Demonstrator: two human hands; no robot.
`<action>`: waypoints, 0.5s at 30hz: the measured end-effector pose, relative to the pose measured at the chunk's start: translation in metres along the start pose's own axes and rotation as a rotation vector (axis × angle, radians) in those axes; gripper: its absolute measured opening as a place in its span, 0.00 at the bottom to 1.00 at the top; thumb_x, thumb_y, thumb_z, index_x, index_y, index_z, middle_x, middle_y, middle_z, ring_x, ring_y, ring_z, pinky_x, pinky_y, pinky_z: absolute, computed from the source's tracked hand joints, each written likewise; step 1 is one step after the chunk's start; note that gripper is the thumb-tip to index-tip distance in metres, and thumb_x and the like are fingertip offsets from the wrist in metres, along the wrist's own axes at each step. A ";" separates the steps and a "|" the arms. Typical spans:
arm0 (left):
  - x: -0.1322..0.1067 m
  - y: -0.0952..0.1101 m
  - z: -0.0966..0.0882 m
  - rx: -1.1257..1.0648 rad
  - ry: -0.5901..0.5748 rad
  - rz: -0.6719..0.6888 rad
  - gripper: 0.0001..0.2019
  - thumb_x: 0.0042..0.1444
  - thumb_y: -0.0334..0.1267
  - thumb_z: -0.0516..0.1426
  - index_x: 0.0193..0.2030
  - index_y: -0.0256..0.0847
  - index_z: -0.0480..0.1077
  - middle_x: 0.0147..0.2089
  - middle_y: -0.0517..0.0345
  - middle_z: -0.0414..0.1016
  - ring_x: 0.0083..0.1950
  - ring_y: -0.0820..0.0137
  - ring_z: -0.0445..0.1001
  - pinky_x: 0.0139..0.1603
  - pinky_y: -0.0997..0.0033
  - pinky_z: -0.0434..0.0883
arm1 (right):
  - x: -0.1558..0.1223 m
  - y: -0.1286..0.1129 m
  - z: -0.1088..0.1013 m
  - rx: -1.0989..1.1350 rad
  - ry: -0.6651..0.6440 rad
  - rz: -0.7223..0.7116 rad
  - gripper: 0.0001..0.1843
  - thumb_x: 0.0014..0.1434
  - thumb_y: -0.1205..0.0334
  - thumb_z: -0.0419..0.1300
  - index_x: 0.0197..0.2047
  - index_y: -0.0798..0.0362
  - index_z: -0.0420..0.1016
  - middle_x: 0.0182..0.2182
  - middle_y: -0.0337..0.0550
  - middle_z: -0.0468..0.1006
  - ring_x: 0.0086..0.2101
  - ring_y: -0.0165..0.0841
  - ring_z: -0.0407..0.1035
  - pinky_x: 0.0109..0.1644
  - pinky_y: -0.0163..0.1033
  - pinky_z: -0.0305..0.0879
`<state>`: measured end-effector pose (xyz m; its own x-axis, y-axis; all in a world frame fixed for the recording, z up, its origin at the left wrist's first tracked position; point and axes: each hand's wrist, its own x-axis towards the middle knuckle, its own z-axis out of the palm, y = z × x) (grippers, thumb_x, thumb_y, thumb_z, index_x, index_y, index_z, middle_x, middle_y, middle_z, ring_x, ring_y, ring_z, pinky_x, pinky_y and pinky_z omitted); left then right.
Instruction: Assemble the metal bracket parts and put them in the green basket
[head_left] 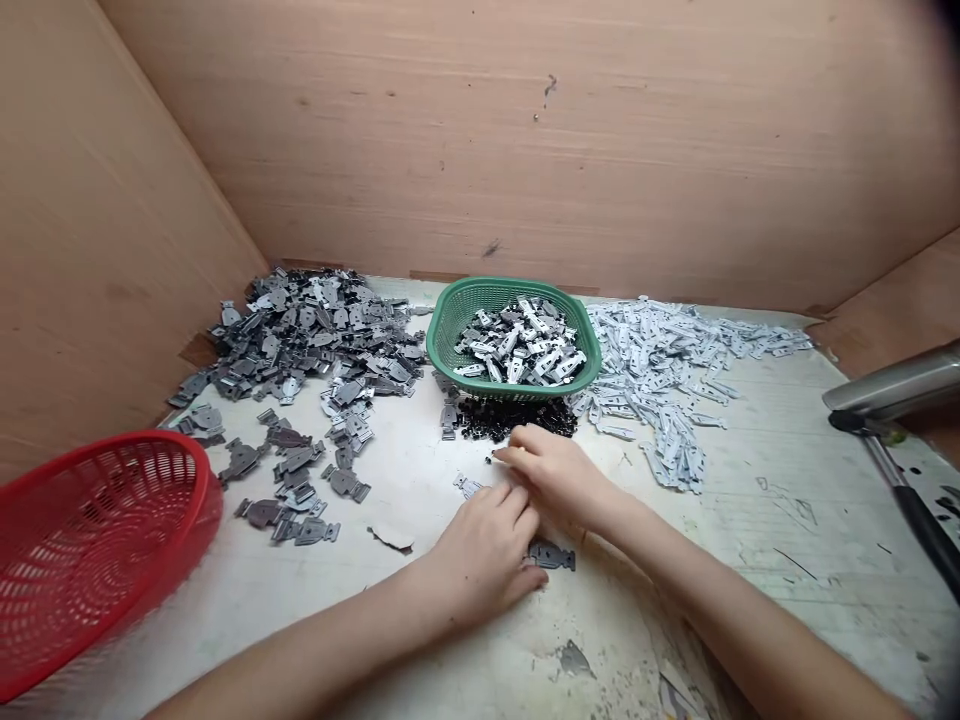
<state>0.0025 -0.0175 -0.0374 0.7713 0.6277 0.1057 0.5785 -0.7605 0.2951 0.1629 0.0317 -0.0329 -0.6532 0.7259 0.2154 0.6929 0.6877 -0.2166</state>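
Note:
My left hand [487, 545] rests low over the table with its fingers curled and thumb out. A dark grey metal plate [555, 555] sticks out to the right from between its fingers and thumb, partly hidden. Just beyond, my right hand [555, 470] reaches left with its fingers bent together. A small black part [488, 460] shows right at its fingertips. A light metal piece [466, 486] lies beside the left hand's knuckles, partly covered. Behind the right hand is a heap of small black parts [517, 418], in front of a green basket [438, 345] holding several assembled metal pieces.
Grey metal plates [315, 330] are heaped at the back left, some scattered forward. A pile of pale metal strips [652, 360] lies right of the basket. The red basket [199, 480] stands at left. A black-handled tool [926, 530] lies at right. Wooden panels [525, 150] enclose the table.

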 end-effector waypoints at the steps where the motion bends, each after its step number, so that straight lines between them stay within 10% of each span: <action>1: -0.001 0.001 -0.001 -0.009 -0.001 -0.038 0.13 0.49 0.42 0.60 0.37 0.37 0.66 0.40 0.50 0.71 0.41 0.60 0.68 0.38 0.63 0.67 | 0.007 -0.005 0.003 -0.015 -0.020 -0.052 0.07 0.52 0.68 0.58 0.37 0.55 0.70 0.34 0.47 0.70 0.35 0.36 0.62 0.34 0.39 0.59; 6: -0.002 -0.001 -0.010 -0.262 -0.067 -0.187 0.04 0.51 0.34 0.56 0.34 0.39 0.65 0.34 0.56 0.71 0.34 0.65 0.70 0.32 0.69 0.66 | 0.023 -0.007 0.009 -0.064 -0.051 -0.116 0.03 0.48 0.68 0.59 0.29 0.55 0.68 0.31 0.47 0.69 0.34 0.36 0.62 0.33 0.39 0.58; 15: 0.006 -0.005 -0.020 -1.192 -0.101 -0.658 0.07 0.49 0.33 0.55 0.36 0.38 0.65 0.23 0.60 0.71 0.27 0.71 0.72 0.28 0.73 0.67 | -0.041 -0.001 -0.027 0.521 0.175 0.428 0.04 0.56 0.68 0.57 0.35 0.53 0.72 0.27 0.38 0.73 0.25 0.28 0.66 0.28 0.32 0.62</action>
<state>-0.0011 -0.0066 -0.0193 0.4903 0.7609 -0.4250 0.3044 0.3074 0.9016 0.1973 0.0006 -0.0153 -0.2662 0.9522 0.1499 0.6130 0.2873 -0.7360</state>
